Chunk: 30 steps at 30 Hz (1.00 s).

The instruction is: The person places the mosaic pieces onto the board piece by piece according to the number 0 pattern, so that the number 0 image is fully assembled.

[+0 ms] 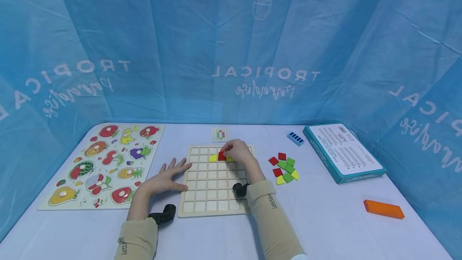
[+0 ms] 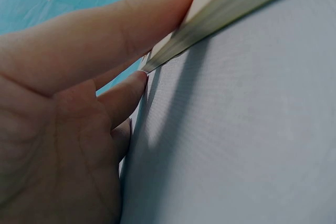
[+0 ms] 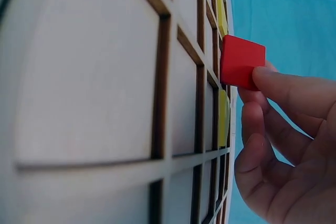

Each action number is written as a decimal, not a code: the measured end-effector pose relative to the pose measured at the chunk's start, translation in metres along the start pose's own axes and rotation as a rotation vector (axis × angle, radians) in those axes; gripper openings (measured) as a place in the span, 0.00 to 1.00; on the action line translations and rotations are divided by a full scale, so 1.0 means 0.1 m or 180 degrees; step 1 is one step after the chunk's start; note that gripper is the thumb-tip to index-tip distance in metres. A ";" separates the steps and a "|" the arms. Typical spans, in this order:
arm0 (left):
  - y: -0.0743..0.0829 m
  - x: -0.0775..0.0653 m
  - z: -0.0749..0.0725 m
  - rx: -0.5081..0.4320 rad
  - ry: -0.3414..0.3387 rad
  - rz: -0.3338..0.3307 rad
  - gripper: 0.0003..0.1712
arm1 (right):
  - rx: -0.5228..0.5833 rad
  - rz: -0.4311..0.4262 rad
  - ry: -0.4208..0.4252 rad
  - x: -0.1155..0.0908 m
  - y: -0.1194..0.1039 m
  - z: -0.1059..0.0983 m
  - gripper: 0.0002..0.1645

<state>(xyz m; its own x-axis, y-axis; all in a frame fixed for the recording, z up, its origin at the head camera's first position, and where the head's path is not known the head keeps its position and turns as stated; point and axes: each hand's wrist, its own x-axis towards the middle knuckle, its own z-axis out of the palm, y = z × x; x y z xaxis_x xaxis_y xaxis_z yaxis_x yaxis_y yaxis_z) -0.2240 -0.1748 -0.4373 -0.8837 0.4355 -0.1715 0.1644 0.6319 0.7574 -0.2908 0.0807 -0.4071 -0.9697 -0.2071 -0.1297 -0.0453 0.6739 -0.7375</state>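
Observation:
Between thumb and fingers my right hand (image 1: pixel 239 152) pinches a red square tile (image 3: pixel 242 62). One edge of the tile meets the wooden grid board (image 1: pixel 202 183), and it stands tilted there in the right wrist view. A yellow tile (image 1: pixel 213 158) sits in the grid to its left. Another yellow tile (image 3: pixel 223 119) lies on its other side, partly covered by my hand in the head view. My left hand (image 1: pixel 164 180) is spread at the board's left edge, thumb and fingertips touching the rim, as the left wrist view also shows.
Loose red, green and yellow tiles (image 1: pixel 285 167) lie right of the board. A small pattern card (image 1: pixel 220 135) lies behind it. At left is a fruit puzzle board (image 1: pixel 104 163); at right are a teal box (image 1: pixel 343 153), an orange block (image 1: pixel 384 209) and a blue piece (image 1: pixel 296 138).

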 end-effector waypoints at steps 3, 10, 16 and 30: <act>0.00 -0.01 0.00 0.0001 -0.0012 -0.0013 0.50 | -0.0096 -0.0013 -0.0034 0.02 0.01 0.02 0.04; 0.02 -0.02 0.00 -0.0016 -0.0022 0.0028 0.49 | -0.0153 0.0015 -0.0050 0.04 0.00 0.03 0.03; 0.02 -0.01 -0.01 -0.0014 -0.0013 0.0015 0.49 | -0.0184 0.0123 -0.0063 0.06 -0.01 0.03 0.04; 0.01 -0.01 -0.01 -0.0008 -0.0001 -0.0006 0.50 | -0.0361 0.0175 -0.0132 0.04 -0.01 0.02 0.09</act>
<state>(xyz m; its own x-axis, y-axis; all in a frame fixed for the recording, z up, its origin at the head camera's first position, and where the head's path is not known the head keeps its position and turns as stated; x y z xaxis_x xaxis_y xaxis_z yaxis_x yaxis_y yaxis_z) -0.2232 -0.1751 -0.4362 -0.8838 0.4346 -0.1731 0.1617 0.6311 0.7587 -0.2938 0.0774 -0.4081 -0.9608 -0.1951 -0.1967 -0.0215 0.7603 -0.6492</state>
